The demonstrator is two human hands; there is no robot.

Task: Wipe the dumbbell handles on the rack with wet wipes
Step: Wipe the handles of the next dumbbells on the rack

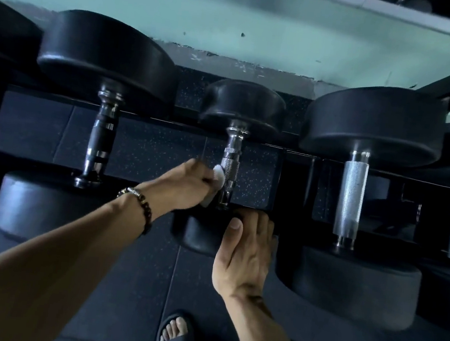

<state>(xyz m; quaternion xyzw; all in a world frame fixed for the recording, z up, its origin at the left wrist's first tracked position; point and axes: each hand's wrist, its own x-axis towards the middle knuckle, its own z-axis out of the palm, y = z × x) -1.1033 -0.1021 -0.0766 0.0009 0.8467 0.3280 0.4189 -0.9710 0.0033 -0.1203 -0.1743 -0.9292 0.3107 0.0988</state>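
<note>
Left hand [187,185] pinching wet wipe [218,176] against small centre dumbbell handle [230,165]; right hand [247,256] flat on its near head. Neighbouring handles' state indeterminable.

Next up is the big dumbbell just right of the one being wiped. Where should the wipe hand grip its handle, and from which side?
Wrap the knurled silver handle at mid-length, coming from the front. It runs front to back between two wide black heads that block both ends, and only the straight bare middle is open. The neighbouring dumbbells sit close on either side.
</note>
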